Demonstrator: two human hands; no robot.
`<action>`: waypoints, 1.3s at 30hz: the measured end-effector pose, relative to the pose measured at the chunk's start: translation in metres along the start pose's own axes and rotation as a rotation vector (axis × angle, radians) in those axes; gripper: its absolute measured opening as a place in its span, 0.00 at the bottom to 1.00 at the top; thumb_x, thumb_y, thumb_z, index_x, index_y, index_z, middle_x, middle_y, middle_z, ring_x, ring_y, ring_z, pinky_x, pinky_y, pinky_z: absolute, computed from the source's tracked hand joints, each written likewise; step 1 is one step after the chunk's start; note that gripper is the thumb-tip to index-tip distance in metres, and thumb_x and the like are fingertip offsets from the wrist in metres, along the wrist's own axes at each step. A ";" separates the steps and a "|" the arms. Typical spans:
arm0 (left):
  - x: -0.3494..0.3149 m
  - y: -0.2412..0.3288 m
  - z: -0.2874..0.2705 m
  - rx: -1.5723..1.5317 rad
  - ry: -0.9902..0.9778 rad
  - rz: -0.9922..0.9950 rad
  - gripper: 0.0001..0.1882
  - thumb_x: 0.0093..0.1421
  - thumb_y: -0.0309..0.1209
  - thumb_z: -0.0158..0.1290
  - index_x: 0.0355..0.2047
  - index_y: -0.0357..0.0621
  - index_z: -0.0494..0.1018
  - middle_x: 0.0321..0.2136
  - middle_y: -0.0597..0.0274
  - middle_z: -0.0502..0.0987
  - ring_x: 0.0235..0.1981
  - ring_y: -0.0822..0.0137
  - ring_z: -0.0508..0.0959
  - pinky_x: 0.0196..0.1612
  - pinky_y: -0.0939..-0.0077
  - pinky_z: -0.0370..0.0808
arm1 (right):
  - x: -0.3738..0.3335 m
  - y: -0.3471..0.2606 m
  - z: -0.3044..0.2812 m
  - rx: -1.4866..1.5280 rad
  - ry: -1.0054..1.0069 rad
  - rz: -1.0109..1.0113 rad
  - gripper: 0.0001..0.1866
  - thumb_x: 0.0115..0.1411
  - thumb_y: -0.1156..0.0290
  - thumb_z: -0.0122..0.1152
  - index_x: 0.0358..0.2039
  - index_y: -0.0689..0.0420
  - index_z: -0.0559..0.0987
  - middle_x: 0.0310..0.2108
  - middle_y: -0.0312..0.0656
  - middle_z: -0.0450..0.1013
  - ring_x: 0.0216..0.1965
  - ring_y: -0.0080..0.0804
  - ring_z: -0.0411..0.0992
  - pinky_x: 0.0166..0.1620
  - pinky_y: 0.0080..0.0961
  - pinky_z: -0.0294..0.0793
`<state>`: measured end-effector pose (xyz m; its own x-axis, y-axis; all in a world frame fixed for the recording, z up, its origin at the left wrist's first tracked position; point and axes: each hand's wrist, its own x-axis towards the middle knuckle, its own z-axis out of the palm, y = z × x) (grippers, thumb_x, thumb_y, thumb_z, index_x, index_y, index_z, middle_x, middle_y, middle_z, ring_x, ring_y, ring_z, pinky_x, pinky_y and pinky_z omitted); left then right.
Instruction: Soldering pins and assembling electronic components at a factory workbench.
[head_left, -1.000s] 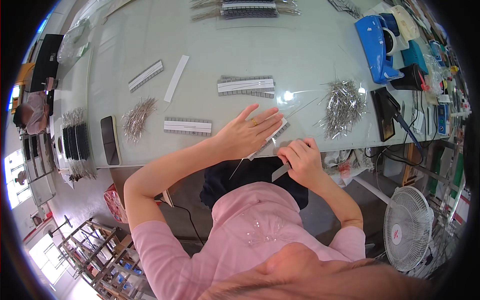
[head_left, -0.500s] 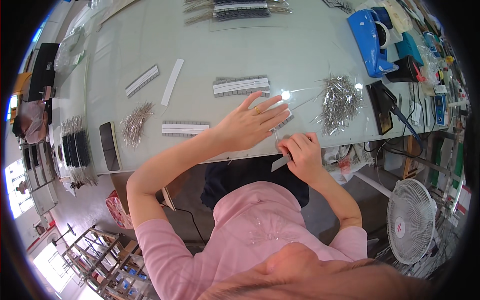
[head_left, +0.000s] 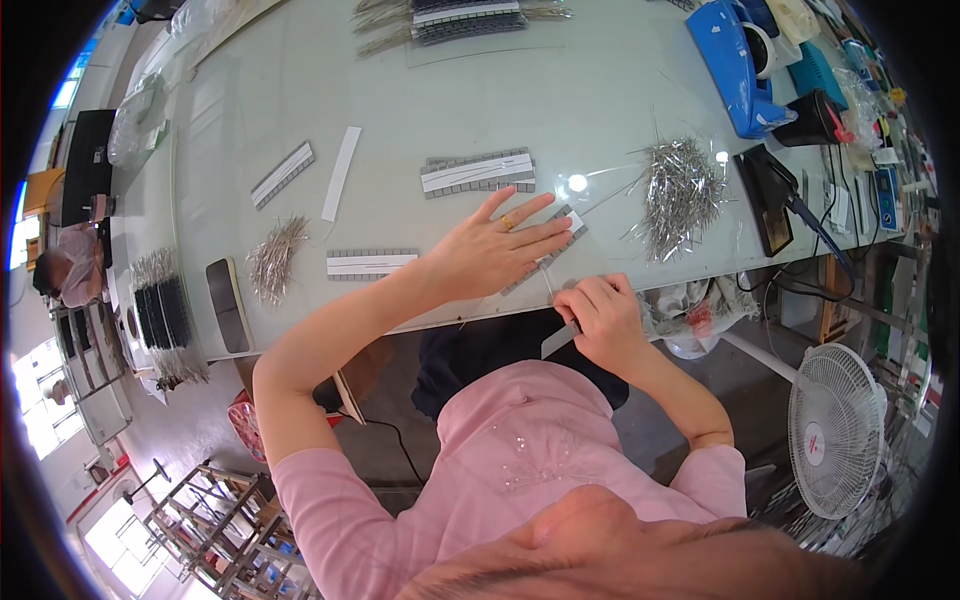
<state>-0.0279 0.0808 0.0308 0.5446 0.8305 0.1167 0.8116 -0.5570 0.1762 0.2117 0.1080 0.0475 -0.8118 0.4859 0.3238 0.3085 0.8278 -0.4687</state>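
My left hand [head_left: 500, 245], with a ring on one finger, lies flat with its fingers spread over a grey strip with a white band [head_left: 566, 228]. It presses the slanted strip on the table near the front edge; the palm hides part of it. My right hand [head_left: 606, 315] is closed at the table edge, just right of that strip. A flat grey metal blade [head_left: 558, 340] sticks out from under its fingers, its other end hidden. A thin wire [head_left: 547, 278] runs from the strip toward the right fingertips; whether they pinch it, I cannot tell.
Loose silvery wire pins lie in a large pile [head_left: 682, 198] on the right and a smaller pile [head_left: 277, 258] on the left. Similar strips [head_left: 478, 174] lie beyond my left hand. A phone [head_left: 229, 305], a blue tape dispenser [head_left: 735, 70] and a black stand [head_left: 765, 200] sit around.
More of the slanted strip shows around my left hand, which has shifted slightly left. My right hand stays close to the table edge with the blade. The whole view has turned a little.
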 end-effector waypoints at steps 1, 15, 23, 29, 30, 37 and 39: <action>0.000 -0.001 -0.001 0.004 -0.016 -0.003 0.27 0.66 0.41 0.50 0.65 0.57 0.64 0.68 0.77 0.61 0.73 0.65 0.50 0.72 0.49 0.44 | -0.001 -0.001 -0.001 -0.002 0.001 0.006 0.09 0.50 0.77 0.64 0.30 0.51 0.74 0.27 0.32 0.66 0.30 0.30 0.71 0.40 0.30 0.63; 0.002 -0.002 -0.021 -0.125 -0.073 -0.051 0.28 0.67 0.38 0.49 0.68 0.55 0.61 0.69 0.72 0.59 0.73 0.61 0.49 0.71 0.47 0.45 | 0.000 0.004 -0.008 0.003 0.060 0.079 0.14 0.44 0.82 0.61 0.30 0.50 0.72 0.27 0.30 0.66 0.30 0.29 0.70 0.38 0.30 0.62; 0.014 0.014 0.000 -0.064 0.034 -0.169 0.32 0.63 0.30 0.52 0.68 0.50 0.60 0.69 0.67 0.59 0.73 0.60 0.49 0.71 0.46 0.42 | -0.001 0.004 -0.005 0.014 0.045 0.071 0.13 0.45 0.82 0.61 0.29 0.50 0.72 0.28 0.31 0.66 0.29 0.30 0.70 0.39 0.30 0.61; 0.014 0.019 0.003 -0.060 0.013 -0.244 0.33 0.63 0.31 0.52 0.68 0.46 0.57 0.70 0.62 0.56 0.73 0.58 0.48 0.70 0.45 0.42 | -0.009 -0.005 -0.002 0.064 0.054 0.070 0.11 0.45 0.81 0.61 0.29 0.53 0.73 0.26 0.33 0.68 0.27 0.34 0.68 0.37 0.31 0.62; 0.014 0.019 0.003 -0.058 0.011 -0.245 0.33 0.63 0.31 0.52 0.68 0.46 0.57 0.70 0.62 0.56 0.73 0.58 0.48 0.70 0.45 0.42 | -0.010 -0.006 -0.002 0.066 0.056 0.070 0.11 0.45 0.81 0.61 0.29 0.53 0.73 0.26 0.33 0.68 0.27 0.34 0.68 0.37 0.31 0.62; 0.013 0.018 0.004 -0.026 0.045 -0.226 0.33 0.63 0.32 0.53 0.67 0.44 0.58 0.68 0.59 0.59 0.73 0.57 0.50 0.69 0.46 0.45 | -0.021 -0.013 -0.005 0.064 0.013 0.090 0.10 0.44 0.81 0.61 0.27 0.54 0.73 0.25 0.32 0.67 0.27 0.32 0.68 0.36 0.31 0.61; 0.013 0.018 0.005 -0.060 0.033 -0.235 0.34 0.63 0.31 0.53 0.68 0.44 0.57 0.69 0.59 0.57 0.73 0.58 0.48 0.70 0.45 0.42 | -0.025 -0.017 -0.004 0.066 0.012 0.086 0.10 0.44 0.80 0.62 0.27 0.53 0.73 0.24 0.32 0.66 0.26 0.32 0.68 0.36 0.31 0.61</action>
<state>-0.0051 0.0810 0.0306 0.3345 0.9374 0.0973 0.9006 -0.3483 0.2601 0.2286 0.0832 0.0510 -0.7778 0.5580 0.2893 0.3434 0.7627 -0.5481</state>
